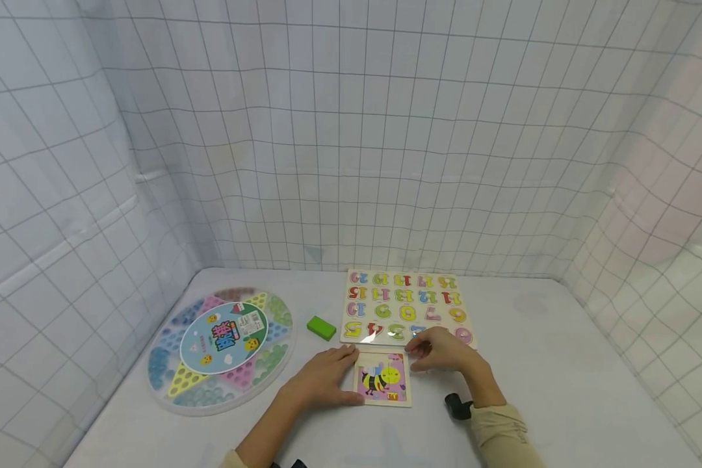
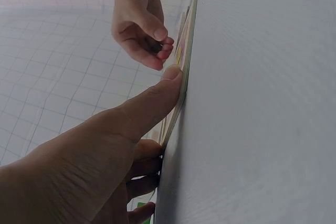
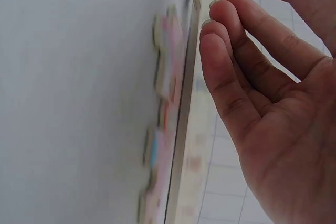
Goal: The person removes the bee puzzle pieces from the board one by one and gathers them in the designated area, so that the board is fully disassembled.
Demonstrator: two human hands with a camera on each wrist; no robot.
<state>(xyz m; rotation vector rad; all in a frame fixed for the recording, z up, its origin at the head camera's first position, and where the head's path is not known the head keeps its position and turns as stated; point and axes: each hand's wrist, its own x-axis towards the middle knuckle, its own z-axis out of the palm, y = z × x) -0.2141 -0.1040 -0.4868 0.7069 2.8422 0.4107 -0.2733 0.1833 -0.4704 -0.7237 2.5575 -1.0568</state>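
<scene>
a person's left hand (image 1: 324, 377) braces a square wooden picture puzzle with a yellow-and-black bee (image 1: 389, 380) on a white table (image 1: 538, 364), its fingers spread apart along the left side, thumb at the near corner, apparently to stop the frame sliding. the right hand (image 1: 441, 351) hovers beside the far right corner, fingers loosely bent with no object visible among them, likely placed there to reach the pieces. just beyond sits a cream rectangular board of coloured numbers (image 1: 395, 312), probably set back to leave working room; a green rectangular block (image 1: 322, 327) and a round clear-edged board with a coloured star (image 1: 223, 338) lie to the left. the count: two hands, one bee puzzle, one number board in four rows, one block, one round board. thin pink-toned pieces (image 3: 161, 77), seen from the right wrist, are too blurred to count.
</scene>
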